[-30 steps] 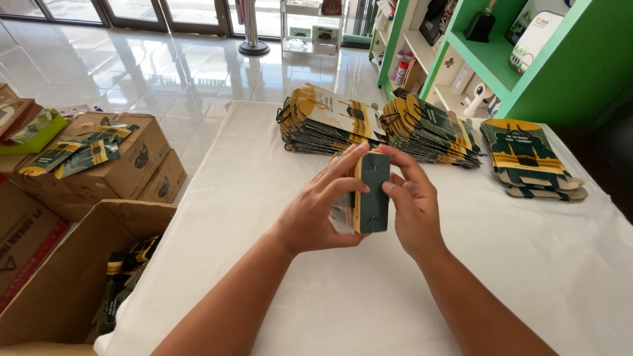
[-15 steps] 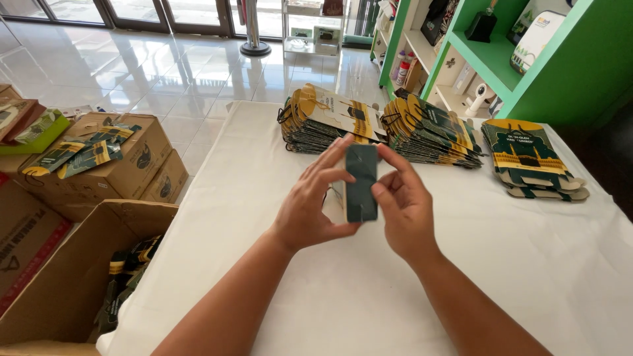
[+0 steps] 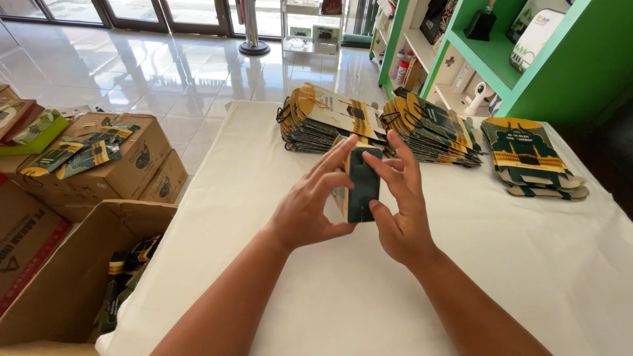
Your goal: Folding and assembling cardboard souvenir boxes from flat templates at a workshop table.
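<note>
Both my hands hold a small dark green and yellow cardboard box upright above the white table. My left hand wraps its left side, fingers reaching over the top. My right hand presses on its right side and front, with the thumb at the lower edge. Behind the box lie stacks of flat green and yellow carton blanks: a left stack, a middle stack and a right stack.
Open cardboard boxes stand on the floor to the left: one holding more cartons, another with flat packets on top. Green shelving rises at the back right. A glossy tiled floor stretches beyond the table.
The box has been turned between my hands, from edge-on at first to its dark face towards me, and both hands have shifted their grip around it.
</note>
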